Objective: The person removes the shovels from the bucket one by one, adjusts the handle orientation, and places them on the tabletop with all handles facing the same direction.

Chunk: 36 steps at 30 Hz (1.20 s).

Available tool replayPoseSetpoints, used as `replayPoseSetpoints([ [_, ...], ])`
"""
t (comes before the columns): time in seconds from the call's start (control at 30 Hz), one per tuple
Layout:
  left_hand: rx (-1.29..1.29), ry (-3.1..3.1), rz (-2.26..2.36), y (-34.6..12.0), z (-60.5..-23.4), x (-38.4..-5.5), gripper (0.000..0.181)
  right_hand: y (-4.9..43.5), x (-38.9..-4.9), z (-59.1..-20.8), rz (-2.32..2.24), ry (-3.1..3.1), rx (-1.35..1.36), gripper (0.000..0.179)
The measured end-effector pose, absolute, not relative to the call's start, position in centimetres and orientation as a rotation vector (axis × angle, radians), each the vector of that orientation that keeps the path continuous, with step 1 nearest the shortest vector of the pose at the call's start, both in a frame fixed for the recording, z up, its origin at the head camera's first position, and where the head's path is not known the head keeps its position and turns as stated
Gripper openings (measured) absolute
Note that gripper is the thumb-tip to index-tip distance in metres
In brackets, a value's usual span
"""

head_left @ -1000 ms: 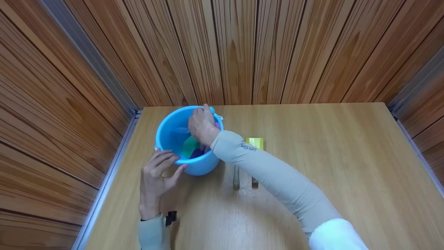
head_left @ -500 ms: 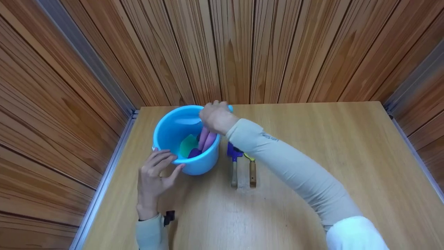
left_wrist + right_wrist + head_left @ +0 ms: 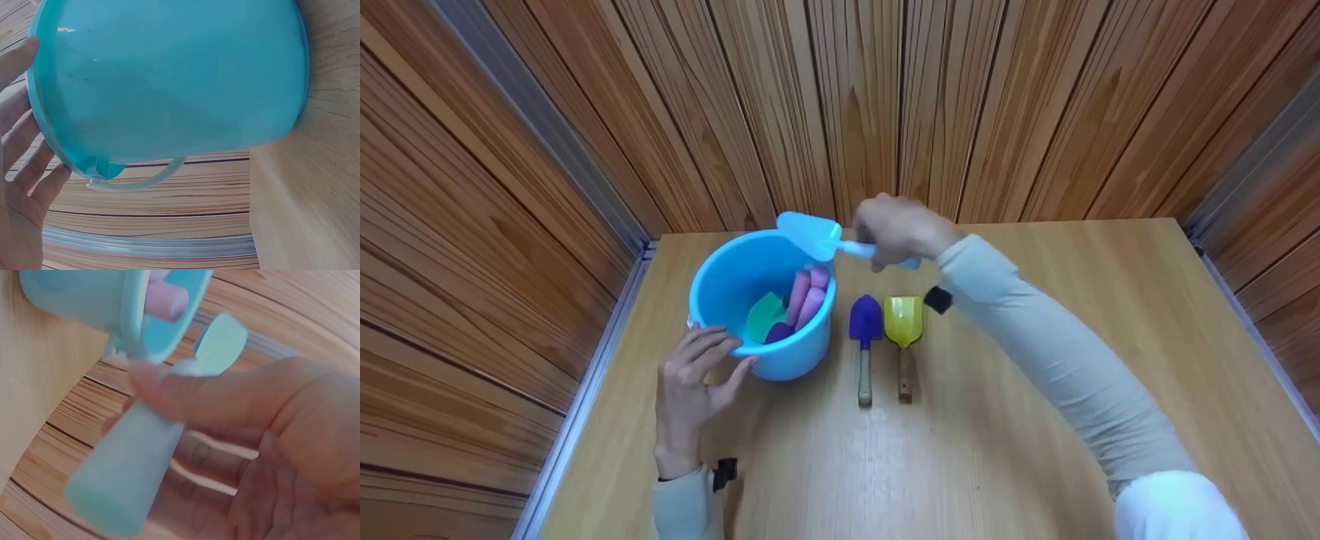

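Left of frame centre, the left hand [image 3: 690, 382], fingers loosely spread, touches the rim of the blue bucket [image 3: 793, 364], probably steadying it; upper centre, the right hand [image 3: 901, 229] curls round the handle of the light-blue shovel [image 3: 813, 236], likely keeping its blade free.

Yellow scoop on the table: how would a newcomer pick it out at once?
Find the big blue bucket on the wooden table. Right of it in the head view lies the purple-blue trowel, and alongside that, farther from the bucket, the yellow scoop, handle toward the picture's bottom. Its yellow, flat-ended blade sets it apart from the trowel's rounded one.
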<state>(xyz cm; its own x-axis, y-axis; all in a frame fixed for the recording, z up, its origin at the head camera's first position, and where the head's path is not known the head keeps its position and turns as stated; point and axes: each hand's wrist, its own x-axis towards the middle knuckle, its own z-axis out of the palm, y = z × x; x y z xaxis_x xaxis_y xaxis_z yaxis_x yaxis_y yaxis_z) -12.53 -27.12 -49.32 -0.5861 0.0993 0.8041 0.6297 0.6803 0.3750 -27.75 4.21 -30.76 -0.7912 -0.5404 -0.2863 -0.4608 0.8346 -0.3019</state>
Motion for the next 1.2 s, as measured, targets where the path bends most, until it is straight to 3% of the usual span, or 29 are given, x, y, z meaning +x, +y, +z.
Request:
replayPoseSetpoints([
  [0.2,-0.557,-2.099,-0.836,-27.3,-49.3,-12.4,0.043,9.4,-27.8,-32.1,-0.585,2.612,-0.76,0.029],
  [0.43,-0.538,-2.102,-0.836,-27.8,-48.9,-12.0,0.044,12.5,-26.6,-35.4,-0.907,2.561,-0.544,0.039],
  [0.77,-0.552,-2.105,-0.815,-27.8,-49.0,-11.6,0.043,14.8,-24.1,-41.7,-1.263,2.426,-0.336,0.051],
  [1.2,-0.553,-2.102,-0.838,-28.0,-48.8,-11.6,0.045,15.5,-20.1,-48.8,-1.637,2.356,-0.04,0.054],
])
